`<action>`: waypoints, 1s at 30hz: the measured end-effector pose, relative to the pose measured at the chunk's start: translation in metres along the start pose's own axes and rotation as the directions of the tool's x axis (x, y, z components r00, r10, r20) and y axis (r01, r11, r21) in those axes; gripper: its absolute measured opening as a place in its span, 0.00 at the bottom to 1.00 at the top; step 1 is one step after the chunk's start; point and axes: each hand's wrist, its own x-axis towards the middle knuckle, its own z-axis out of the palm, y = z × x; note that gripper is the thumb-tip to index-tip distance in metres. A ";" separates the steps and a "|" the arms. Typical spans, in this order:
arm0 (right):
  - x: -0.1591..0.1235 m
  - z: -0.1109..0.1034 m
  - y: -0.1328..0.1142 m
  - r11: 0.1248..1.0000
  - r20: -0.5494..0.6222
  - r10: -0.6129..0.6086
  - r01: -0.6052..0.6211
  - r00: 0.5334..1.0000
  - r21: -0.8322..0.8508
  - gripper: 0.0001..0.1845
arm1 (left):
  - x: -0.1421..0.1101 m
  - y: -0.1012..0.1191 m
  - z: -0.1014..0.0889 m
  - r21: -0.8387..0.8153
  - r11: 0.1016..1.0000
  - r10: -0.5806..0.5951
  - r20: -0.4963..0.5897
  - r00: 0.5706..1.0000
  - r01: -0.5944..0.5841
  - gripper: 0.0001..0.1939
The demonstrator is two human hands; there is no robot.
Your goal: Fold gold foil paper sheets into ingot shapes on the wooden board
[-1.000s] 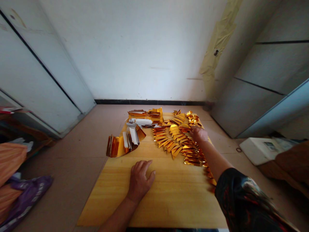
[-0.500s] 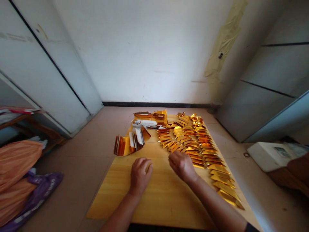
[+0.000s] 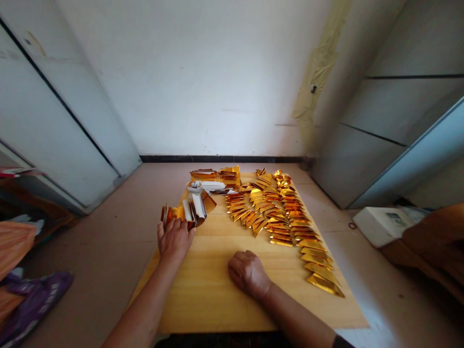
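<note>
My left hand (image 3: 176,239) reaches over the near side of a bundle of gold foil paper (image 3: 199,208), its fingers slightly apart and touching the sheets. White backs show among the folded gold leaves. Whether a sheet is between the fingertips cannot be seen. Over the middle of the wooden board (image 3: 210,295), my right hand (image 3: 249,274) is curled closed, with nothing visible in it. Beyond it to the right lie rows of folded gold paper ingots (image 3: 300,222), overlapping one another. One ingot (image 3: 259,226) ends the curved row nearest my right hand.
More gold paper stacks (image 3: 230,176) and a white bundle (image 3: 210,186) lie at the board's far left. A white box (image 3: 380,224) stands on the floor at right. Orange and purple bags (image 3: 43,295) are at left. A wall and cabinets surround the board.
My left hand has moved left and forward onto the gold paper bundle. My right hand has drawn back toward me from the curved row, uncovering its end. The view has shifted slightly right.
</note>
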 end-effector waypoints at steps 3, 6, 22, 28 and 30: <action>0.002 -0.006 0.001 0.969 -0.025 0.099 -0.091 0.995 0.228 0.07 | -0.001 0.002 0.002 -0.023 1.000 0.008 0.043 0.999 -0.007 0.17; 0.005 -0.013 0.005 0.860 -0.020 0.237 -0.200 0.971 0.469 0.07 | -0.004 0.002 0.002 -0.029 1.000 0.013 0.019 1.000 -0.013 0.15; 0.010 -0.013 0.016 0.391 0.068 0.602 -0.368 0.795 0.843 0.10 | -0.008 -0.008 0.002 -0.054 0.995 0.081 -0.060 0.995 -0.084 0.16; 0.012 -0.016 0.015 0.407 0.062 0.610 -0.378 0.790 0.832 0.10 | -0.009 -0.017 -0.010 -0.112 0.987 0.091 -0.193 0.977 -0.114 0.12; 0.012 -0.016 0.015 0.411 0.063 0.607 -0.381 0.792 0.828 0.10 | -0.009 -0.019 -0.017 -0.103 0.986 0.102 -0.245 0.964 -0.131 0.11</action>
